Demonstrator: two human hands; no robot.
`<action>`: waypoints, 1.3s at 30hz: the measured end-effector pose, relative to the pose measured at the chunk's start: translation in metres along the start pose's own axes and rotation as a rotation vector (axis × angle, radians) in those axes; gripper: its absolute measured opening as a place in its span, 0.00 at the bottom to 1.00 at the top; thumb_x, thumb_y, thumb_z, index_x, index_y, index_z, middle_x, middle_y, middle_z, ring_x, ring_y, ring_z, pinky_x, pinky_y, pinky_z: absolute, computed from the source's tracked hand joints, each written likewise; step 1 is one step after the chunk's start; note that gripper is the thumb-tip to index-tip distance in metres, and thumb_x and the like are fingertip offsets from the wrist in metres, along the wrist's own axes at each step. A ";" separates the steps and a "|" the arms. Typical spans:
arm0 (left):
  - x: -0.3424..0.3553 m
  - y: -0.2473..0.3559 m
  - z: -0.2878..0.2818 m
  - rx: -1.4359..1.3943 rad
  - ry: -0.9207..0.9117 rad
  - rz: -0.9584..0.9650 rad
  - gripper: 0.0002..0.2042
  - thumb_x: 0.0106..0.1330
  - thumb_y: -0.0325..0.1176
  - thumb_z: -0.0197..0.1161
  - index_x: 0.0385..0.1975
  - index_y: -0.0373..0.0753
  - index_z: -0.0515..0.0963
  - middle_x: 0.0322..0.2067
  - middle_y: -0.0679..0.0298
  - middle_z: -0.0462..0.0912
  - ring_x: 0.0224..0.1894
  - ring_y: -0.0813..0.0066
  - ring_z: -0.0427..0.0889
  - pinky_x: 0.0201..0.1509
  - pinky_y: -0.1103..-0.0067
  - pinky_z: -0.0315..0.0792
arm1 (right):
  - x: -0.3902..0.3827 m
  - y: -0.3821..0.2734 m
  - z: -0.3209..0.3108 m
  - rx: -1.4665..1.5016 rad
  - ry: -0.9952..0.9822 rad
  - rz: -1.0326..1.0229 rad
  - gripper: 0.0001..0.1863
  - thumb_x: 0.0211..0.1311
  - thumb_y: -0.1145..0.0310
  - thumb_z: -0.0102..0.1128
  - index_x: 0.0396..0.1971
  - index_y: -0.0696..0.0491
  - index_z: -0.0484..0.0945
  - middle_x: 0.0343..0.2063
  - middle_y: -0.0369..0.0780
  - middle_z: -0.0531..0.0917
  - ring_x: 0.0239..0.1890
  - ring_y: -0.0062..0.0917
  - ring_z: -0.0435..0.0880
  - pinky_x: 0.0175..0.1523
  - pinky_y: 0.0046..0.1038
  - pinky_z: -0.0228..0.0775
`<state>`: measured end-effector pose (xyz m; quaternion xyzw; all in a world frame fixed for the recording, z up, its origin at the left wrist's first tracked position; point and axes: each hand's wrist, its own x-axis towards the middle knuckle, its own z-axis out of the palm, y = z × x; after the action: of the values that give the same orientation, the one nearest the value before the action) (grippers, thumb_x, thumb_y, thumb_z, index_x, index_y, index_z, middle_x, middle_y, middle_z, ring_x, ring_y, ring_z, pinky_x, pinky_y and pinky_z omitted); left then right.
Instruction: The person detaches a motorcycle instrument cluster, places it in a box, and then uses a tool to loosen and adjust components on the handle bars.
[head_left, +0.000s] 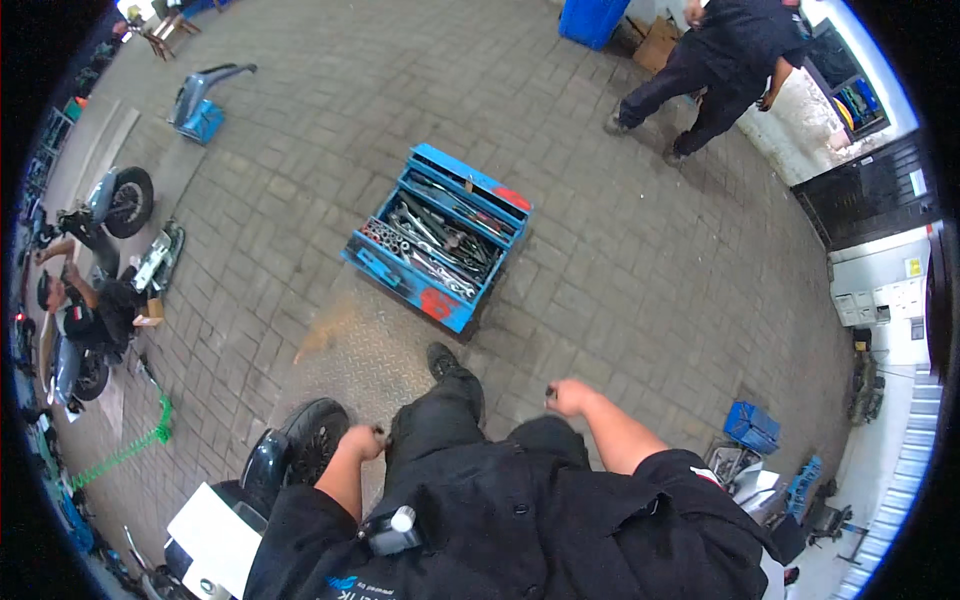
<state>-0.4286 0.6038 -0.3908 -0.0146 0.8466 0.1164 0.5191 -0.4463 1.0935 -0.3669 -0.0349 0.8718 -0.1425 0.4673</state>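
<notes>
Head view shows my right hand point(570, 397) closed on a small dark tool, my left hand point(362, 441) fisted, seemingly empty, swung mid-stride, the open blue metal toolbox point(438, 235) on the paving at twelve o'clock.

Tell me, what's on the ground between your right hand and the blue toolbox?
The head view shows only bare brick paving between the right hand and the open blue toolbox; the black shoe steps just left of that stretch.

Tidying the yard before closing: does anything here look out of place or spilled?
The open blue toolbox sits askew in the middle of the paving, its trays full of loose tools. An orange-brown stain marks the ground beside it. A green coiled hose trails across the floor at the left.
</notes>
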 end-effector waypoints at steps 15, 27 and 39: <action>-0.006 0.151 0.037 -0.331 0.314 -0.035 0.21 0.55 0.46 0.67 0.47 0.44 0.80 0.54 0.54 0.74 0.59 0.52 0.70 0.62 0.62 0.64 | 0.435 0.012 -0.167 -0.099 0.021 0.059 0.29 0.61 0.60 0.56 0.62 0.53 0.67 0.63 0.48 0.65 0.58 0.44 0.73 0.62 0.41 0.68; -0.009 0.225 0.057 -0.679 0.264 -0.210 0.22 0.56 0.38 0.67 0.52 0.44 0.76 0.59 0.47 0.68 0.61 0.42 0.64 0.64 0.55 0.58 | 0.569 0.026 -0.123 -0.662 -0.254 0.130 0.17 0.65 0.66 0.47 0.46 0.49 0.84 0.51 0.41 0.82 0.50 0.37 0.83 0.50 0.40 0.77; 0.005 0.202 0.062 -0.682 0.381 -0.132 0.21 0.49 0.47 0.69 0.44 0.50 0.81 0.55 0.57 0.74 0.60 0.50 0.69 0.63 0.56 0.57 | 0.484 -0.046 -0.206 -0.786 -0.200 -0.238 0.15 0.60 0.66 0.50 0.39 0.50 0.86 0.44 0.42 0.85 0.48 0.36 0.84 0.50 0.38 0.76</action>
<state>-0.4064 0.8141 -0.3853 -0.2618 0.8379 0.3524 0.3245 -0.8913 1.0002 -0.6359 -0.3244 0.8001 0.1519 0.4811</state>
